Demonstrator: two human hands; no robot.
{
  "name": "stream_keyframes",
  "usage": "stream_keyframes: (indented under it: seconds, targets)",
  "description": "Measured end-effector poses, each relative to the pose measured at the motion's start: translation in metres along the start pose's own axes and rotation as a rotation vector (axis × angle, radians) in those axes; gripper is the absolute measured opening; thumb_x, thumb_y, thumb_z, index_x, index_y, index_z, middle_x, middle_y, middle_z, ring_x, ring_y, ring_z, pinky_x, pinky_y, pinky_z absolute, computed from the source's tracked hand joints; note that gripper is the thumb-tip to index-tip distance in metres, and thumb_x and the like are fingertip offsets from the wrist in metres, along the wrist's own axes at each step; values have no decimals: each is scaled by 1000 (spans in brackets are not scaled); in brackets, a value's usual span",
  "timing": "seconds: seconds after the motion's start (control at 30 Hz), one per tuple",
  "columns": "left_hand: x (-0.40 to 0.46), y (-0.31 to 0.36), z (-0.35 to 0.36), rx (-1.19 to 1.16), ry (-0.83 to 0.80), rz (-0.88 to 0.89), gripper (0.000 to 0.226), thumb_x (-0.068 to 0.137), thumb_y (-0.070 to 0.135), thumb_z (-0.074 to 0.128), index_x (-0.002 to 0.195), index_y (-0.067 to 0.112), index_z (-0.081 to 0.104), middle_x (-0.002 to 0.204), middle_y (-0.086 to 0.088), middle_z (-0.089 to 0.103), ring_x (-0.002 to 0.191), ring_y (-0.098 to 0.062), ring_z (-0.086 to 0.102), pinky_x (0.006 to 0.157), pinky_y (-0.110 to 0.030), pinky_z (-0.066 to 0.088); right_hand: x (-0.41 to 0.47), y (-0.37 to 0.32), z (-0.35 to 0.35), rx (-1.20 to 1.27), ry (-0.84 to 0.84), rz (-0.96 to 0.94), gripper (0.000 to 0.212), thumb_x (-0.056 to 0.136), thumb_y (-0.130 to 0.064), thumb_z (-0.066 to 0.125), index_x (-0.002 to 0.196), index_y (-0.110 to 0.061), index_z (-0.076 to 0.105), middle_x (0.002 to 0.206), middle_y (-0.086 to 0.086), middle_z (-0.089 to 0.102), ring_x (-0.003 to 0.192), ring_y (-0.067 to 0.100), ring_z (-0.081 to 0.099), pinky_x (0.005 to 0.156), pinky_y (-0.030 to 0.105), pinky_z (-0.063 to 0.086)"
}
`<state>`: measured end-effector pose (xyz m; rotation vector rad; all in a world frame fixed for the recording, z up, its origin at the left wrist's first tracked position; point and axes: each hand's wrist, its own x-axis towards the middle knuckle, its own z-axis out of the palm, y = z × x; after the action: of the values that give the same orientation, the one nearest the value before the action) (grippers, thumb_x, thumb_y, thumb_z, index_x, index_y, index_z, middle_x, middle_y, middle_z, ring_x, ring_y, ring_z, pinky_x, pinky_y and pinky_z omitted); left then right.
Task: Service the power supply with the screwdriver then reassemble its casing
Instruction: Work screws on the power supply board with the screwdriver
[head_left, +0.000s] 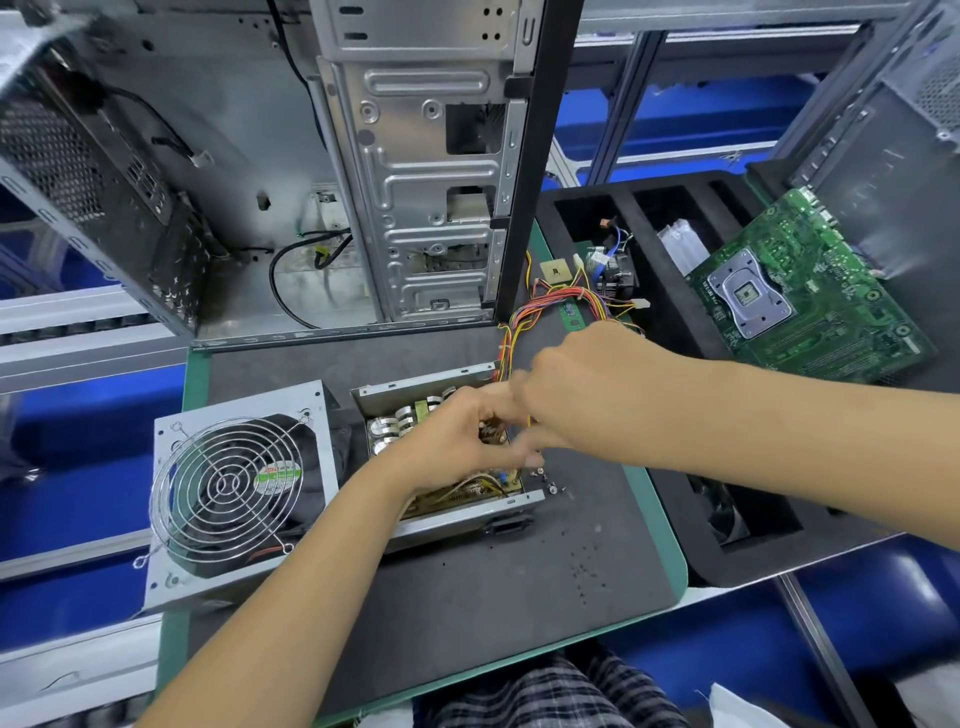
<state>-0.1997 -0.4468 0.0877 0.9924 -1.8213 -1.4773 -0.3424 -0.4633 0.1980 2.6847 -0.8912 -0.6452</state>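
Closest in, a checked garment (545, 691) at the bottom edge, then the left forearm running up over the dark mat (467, 597) on the table to the left hand (457, 447), which sits inside the open power supply (447, 457) in the middle of the mat. Its fingers curl down over the circuit board, but what they hold, if anything, is hidden, so I cannot tell that grip. The right hand (576, 395) comes in from the right, knuckles up and fingers bunched and blurred at the box's far right corner; no screwdriver shows, and its grip can't be read either. The step looks like work among the board and the wire bundle (550, 312). To do it well: steady the box with one hand, keep the wires clear of the rim, and don't knock the loose screws (545, 480) lying just beside the right wall. The box's long axis runs from near right to far left; its wires exit at the far right corner, leading away toward the computer case (426, 182). The fan cover (234, 493) lies just left, fan facing up.
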Motion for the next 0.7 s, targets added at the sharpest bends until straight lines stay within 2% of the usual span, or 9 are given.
stream_keyframes:
  seconds: [0.07, 0.13, 0.23, 0.27, 0.4, 0.47, 0.53, 0.57, 0.7]
  targets:
    - [0, -1, -4, 1, 5, -7, 20, 81, 6, 77, 95, 19, 72, 96, -7, 73, 95, -31, 63, 95, -44, 47, -4, 2, -3, 41, -58, -58, 32, 88, -19, 58, 116, -19, 43, 66, -3, 29, 53, 18, 30, 42, 27, 13]
    - [0, -3, -4, -50, 2, 6, 34, 82, -2, 74, 102, 25, 67, 102, -16, 70, 97, -27, 64, 94, -37, 48, -4, 6, -4, -5, -67, -100, 44, 81, -7, 56, 122, -19, 44, 63, -3, 23, 47, 17, 22, 41, 27, 14]
    - [-2, 1, -1, -86, -39, 11, 55, 79, -9, 72, 90, 43, 62, 82, 15, 65, 81, 6, 60, 79, -9, 42, -3, 4, -10, -71, -59, -90, 9, 93, -19, 50, 97, -15, 57, 58, -2, 22, 45, 18, 23, 41, 25, 12]
    - [-1, -1, 1, -74, -51, 19, 56, 77, -8, 74, 84, 47, 63, 74, 19, 59, 73, 9, 56, 73, -7, 40, -2, 2, -9, -88, -54, -71, 22, 98, -27, 44, 83, -14, 54, 58, -2, 22, 49, 19, 30, 42, 25, 13]
    - [1, -7, 6, -68, -14, -15, 22, 74, 3, 81, 93, 14, 75, 89, -13, 68, 84, -20, 60, 80, -37, 51, 1, -3, -1, -100, -16, -32, 45, 100, -25, 40, 59, -14, 27, 57, -1, 25, 59, 20, 36, 44, 24, 16]
    - [1, -8, 2, -29, 11, -23, 18, 75, 8, 81, 91, 2, 73, 86, -9, 69, 88, -28, 59, 91, -42, 49, -2, -2, -3, -46, -26, -12, 35, 97, -29, 46, 70, -10, 37, 61, -2, 27, 61, 22, 40, 43, 25, 17]
    - [1, -9, -1, -11, 2, -8, 15, 77, 10, 81, 89, 9, 73, 90, -17, 69, 93, -36, 59, 96, -51, 46, -6, 1, -6, 10, -92, -57, 19, 92, -23, 53, 104, -13, 41, 69, -3, 28, 64, 24, 44, 42, 27, 15]
    - [1, -8, -3, -38, -4, 2, 21, 78, 7, 80, 94, 20, 73, 96, -16, 70, 96, -35, 61, 97, -50, 46, -7, 2, -7, 8, -106, -75, 31, 88, -15, 54, 115, -16, 38, 69, -3, 27, 60, 23, 41, 42, 27, 15]
    - [-2, -3, -1, -94, -63, 23, 58, 82, -9, 68, 94, 47, 63, 86, 24, 67, 89, 8, 62, 84, -8, 43, -4, 4, -9, -86, -95, -61, 7, 94, -17, 48, 89, -17, 43, 58, -2, 23, 44, 14, 19, 41, 24, 15]
